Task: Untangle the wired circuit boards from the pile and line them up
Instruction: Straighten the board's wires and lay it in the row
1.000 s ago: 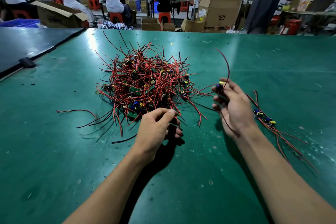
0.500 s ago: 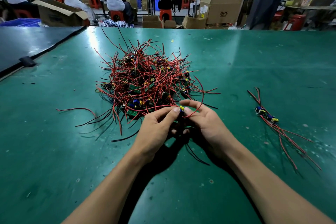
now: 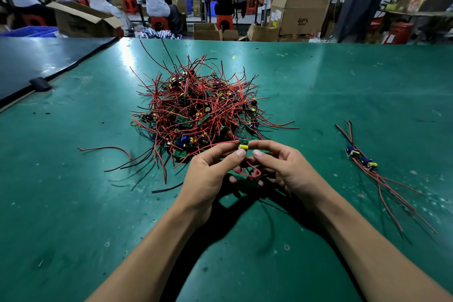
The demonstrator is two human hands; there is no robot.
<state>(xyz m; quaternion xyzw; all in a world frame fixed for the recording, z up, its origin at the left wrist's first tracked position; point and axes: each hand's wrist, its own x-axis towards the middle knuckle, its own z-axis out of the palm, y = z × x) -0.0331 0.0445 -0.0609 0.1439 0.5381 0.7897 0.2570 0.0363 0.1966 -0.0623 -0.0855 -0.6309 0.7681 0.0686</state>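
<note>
A tangled pile of small circuit boards with red and black wires (image 3: 198, 110) lies on the green table (image 3: 73, 203), just beyond my hands. My left hand (image 3: 210, 176) and my right hand (image 3: 282, 169) meet in front of the pile and together pinch one small circuit board with a yellow part (image 3: 243, 144) between fingertips and thumbs. Its red wire loops down between my palms. To the right, two separated boards with long red wires (image 3: 362, 157) lie side by side on the table.
A dark mat (image 3: 36, 64) adjoins the table at the far left, with a small black clip on its edge. Loose wires stick out of the pile toward the left and front. Beyond the table are cardboard boxes (image 3: 299, 12) and seated workers.
My right hand carried a board from the right side back toward the pile's front. Both hands came together and now hold that board a little higher.
</note>
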